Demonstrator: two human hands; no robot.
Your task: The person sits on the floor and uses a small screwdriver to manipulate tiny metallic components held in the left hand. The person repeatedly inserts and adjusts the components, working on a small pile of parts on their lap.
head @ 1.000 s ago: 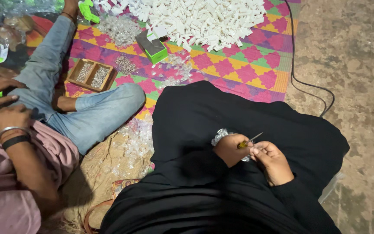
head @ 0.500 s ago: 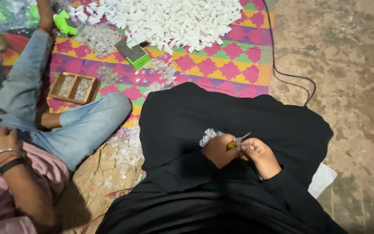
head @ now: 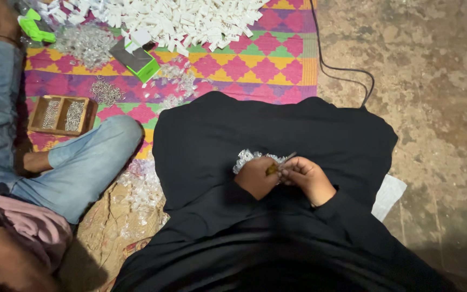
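My left hand (head: 257, 177) and my right hand (head: 307, 177) meet over my lap, which is covered by black cloth (head: 277, 130). Between them I grip a small screwdriver (head: 280, 164) with a yellowish handle and a thin metal shaft pointing up and to the right. My left hand closes around the handle end and something small I cannot make out. My right hand pinches near the shaft. A small heap of clear plastic pieces (head: 249, 157) lies on my lap just above my left hand.
A person in blue jeans (head: 77, 162) and a pink top sits at my left. A patterned mat (head: 244, 65) carries a big pile of white plastic parts (head: 185, 19), a wooden box of screws (head: 60, 114), a green-and-grey box (head: 135, 58). A black cable (head: 347, 70) crosses bare floor.
The view has shifted, so my hands and lap sit more central. My hands stay together on the screwdriver. The neighbour's hands have slid out of the left edge.
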